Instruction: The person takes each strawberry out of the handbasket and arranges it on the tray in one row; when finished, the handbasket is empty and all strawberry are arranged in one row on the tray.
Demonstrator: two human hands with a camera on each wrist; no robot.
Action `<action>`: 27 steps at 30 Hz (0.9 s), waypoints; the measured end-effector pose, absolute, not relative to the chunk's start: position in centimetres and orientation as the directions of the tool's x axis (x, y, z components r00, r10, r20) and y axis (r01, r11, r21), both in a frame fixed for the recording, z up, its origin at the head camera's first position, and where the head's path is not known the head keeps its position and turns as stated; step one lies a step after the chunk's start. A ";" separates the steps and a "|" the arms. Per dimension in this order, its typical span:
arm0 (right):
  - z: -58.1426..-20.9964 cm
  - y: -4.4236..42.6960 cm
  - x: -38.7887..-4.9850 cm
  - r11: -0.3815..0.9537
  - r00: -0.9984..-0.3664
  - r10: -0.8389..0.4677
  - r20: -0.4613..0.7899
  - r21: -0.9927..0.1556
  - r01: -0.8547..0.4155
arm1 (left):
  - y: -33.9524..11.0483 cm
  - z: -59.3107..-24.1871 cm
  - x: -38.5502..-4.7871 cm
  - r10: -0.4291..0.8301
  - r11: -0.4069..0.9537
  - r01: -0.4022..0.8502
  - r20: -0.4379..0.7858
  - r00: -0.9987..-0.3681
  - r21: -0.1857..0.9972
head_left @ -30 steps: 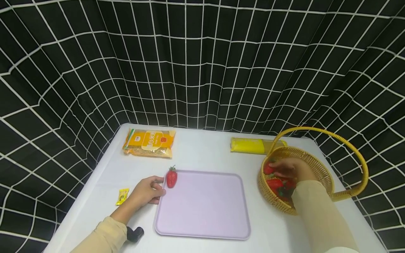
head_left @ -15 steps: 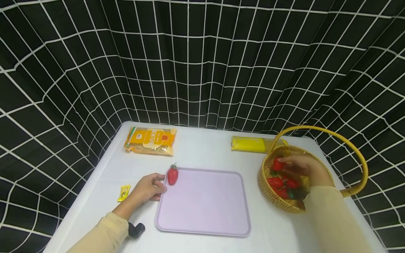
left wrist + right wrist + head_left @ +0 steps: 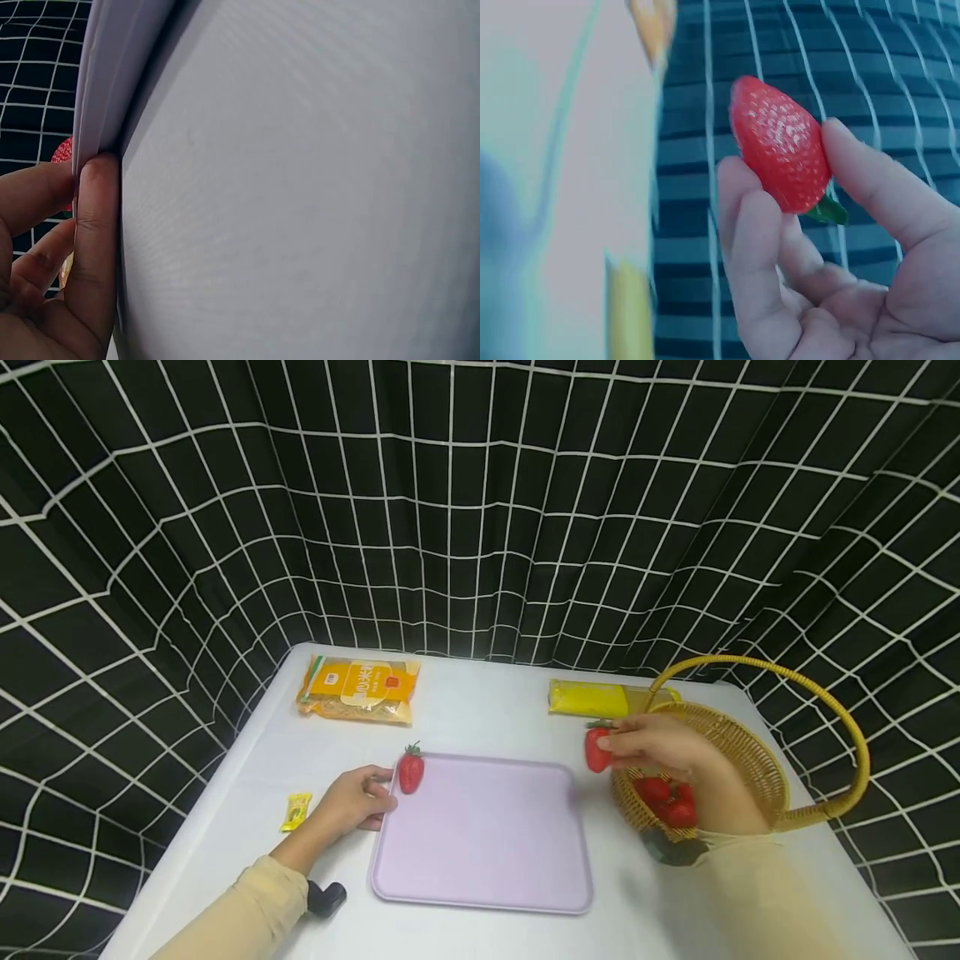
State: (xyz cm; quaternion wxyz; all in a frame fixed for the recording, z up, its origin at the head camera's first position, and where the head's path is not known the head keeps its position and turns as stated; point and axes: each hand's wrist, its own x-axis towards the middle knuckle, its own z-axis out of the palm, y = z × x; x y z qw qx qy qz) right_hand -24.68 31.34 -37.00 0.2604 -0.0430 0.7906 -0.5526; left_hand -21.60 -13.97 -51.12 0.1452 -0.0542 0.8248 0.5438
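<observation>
My left hand (image 3: 348, 802) pinches the left edge of a lilac tray (image 3: 487, 835), thumb on one side and fingers on the other, as the left wrist view shows. A strawberry (image 3: 411, 772) with green leaves lies in the tray's far left corner. In my right hand (image 3: 667, 747) another strawberry (image 3: 597, 750) is held between thumb and fingertips, in the air between basket and tray. The right wrist view shows this strawberry (image 3: 780, 142) with its leaf toward the palm. Several more strawberries (image 3: 678, 814) lie inside the wicker basket (image 3: 738, 747), partly hidden by my right hand.
An orange food bag (image 3: 360, 689) lies at the table's far left, and a yellow packet (image 3: 600, 699) at the far right behind the basket. A small yellow wrapped sweet (image 3: 296, 811) sits beside my left forearm. The basket's tall handle (image 3: 858, 727) arches over the right side.
My right hand has lifted a strawberry out of the basket and carried it left toward the tray. The left hand keeps hold of the tray's edge.
</observation>
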 end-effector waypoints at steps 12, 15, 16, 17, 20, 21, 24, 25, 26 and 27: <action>-44.3 14.6 -26.6 0.554 -0.899 -0.199 -0.391 -0.801 0.226 | -13.8 -51.8 -21.3 0.079 0.402 -0.225 -0.278 -0.957 0.888; -45.3 12.1 -27.0 0.589 -0.905 -0.188 -0.381 -0.782 0.207 | -13.9 -51.6 -21.4 0.064 0.404 -0.220 -0.267 -0.961 0.888; -45.6 11.4 -27.1 0.592 -0.905 -0.182 -0.384 -0.778 0.211 | -13.9 -51.5 -21.4 0.064 0.404 -0.217 -0.264 -0.962 0.889; -45.8 10.8 -27.1 0.600 -0.907 -0.175 -0.382 -0.772 0.209 | -13.9 -51.4 -21.4 0.065 0.402 -0.218 -0.265 -0.962 0.889; -46.2 9.4 -27.1 0.588 -0.910 -0.168 -0.379 -0.780 0.217 | -13.9 -51.2 -21.5 0.073 0.397 -0.218 -0.267 -0.961 0.892; -46.2 9.0 -27.1 0.586 -0.912 -0.168 -0.374 -0.782 0.213 | -13.9 -51.2 -21.5 0.075 0.398 -0.218 -0.268 -0.960 0.891; -46.5 8.3 -26.9 0.590 -0.919 -0.171 -0.355 -0.784 0.193 | -13.8 -51.3 -21.4 0.071 0.396 -0.221 -0.270 -0.960 0.891; -46.7 8.1 -26.9 0.594 -0.923 -0.170 -0.346 -0.783 0.185 | -13.8 -51.3 -21.4 0.070 0.392 -0.222 -0.269 -0.961 0.893; -46.7 7.9 -26.9 0.597 -0.925 -0.169 -0.340 -0.782 0.179 | -13.8 -51.3 -21.4 0.069 0.391 -0.220 -0.267 -0.961 0.894; -46.8 7.7 -27.0 0.605 -0.927 -0.163 -0.336 -0.777 0.175 | -13.8 -51.4 -21.4 0.066 0.386 -0.223 -0.268 -0.961 0.895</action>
